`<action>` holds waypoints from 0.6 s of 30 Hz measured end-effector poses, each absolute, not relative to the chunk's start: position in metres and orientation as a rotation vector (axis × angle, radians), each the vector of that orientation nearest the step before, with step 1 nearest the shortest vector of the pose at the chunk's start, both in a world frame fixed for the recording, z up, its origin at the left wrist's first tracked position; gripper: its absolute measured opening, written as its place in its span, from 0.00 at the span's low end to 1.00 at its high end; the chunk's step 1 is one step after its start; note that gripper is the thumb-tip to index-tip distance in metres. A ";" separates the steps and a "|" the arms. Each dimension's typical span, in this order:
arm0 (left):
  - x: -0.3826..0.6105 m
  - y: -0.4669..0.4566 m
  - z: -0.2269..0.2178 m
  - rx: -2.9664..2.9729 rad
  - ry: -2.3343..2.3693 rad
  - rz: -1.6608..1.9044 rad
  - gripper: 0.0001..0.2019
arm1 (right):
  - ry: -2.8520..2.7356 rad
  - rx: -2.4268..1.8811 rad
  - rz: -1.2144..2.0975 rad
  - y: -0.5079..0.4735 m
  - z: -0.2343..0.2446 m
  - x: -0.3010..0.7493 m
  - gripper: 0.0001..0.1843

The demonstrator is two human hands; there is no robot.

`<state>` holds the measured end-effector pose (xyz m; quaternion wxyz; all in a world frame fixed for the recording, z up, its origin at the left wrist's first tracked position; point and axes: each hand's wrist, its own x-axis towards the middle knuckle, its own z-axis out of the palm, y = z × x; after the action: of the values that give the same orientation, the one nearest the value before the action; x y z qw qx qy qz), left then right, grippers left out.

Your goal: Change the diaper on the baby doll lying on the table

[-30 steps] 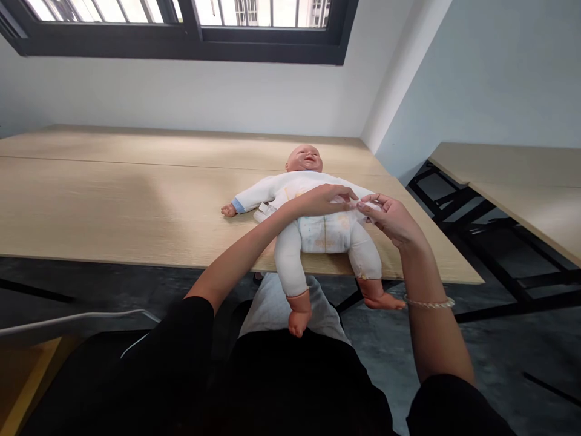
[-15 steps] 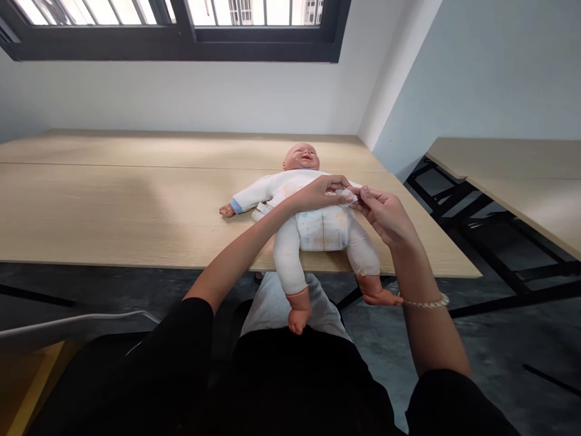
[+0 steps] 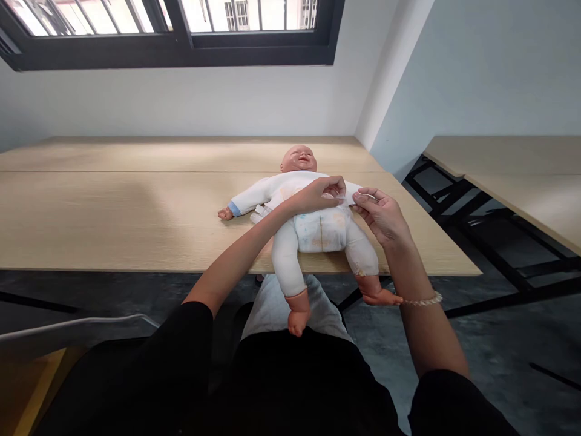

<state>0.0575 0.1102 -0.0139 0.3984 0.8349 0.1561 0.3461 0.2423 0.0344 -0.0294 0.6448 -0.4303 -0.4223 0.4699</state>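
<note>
A baby doll [image 3: 287,254] in a white suit lies on its back on the table, head away from me, lower legs over the front edge. A white patterned diaper [image 3: 321,233] is around its hips. My left hand [image 3: 323,192] reaches across the doll's belly, fingers curled around the diaper's upper edge. To its right, my right hand [image 3: 382,215] pinches the diaper's side tab between thumb and fingers. Thin white material spans the small space between both hands. The far fingers of my left hand are partly hidden.
The wooden table [image 3: 113,224] extends left toward the wall below a dark-framed window [image 3: 254,56]. A second table [image 3: 512,163] with black folding legs stands to the right, across a gap. A white cable [image 3: 91,321] runs low at left.
My hands have drawn slightly apart, with more white material showing between them. The doll lies in the same place; the view has tilted a little.
</note>
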 end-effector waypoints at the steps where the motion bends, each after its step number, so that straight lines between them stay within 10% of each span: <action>1: 0.058 0.110 -0.014 2.128 0.401 0.869 0.10 | -0.962 -0.979 1.072 0.034 -0.029 0.242 0.28; 18: 0.058 0.105 -0.009 2.049 0.420 0.931 0.17 | -0.964 -0.913 1.144 0.023 -0.020 0.230 0.25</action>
<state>0.0579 0.1052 -0.0094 0.4131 0.8150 0.1671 0.3703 0.2297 0.0225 -0.0203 0.6399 -0.4001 -0.4228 0.5017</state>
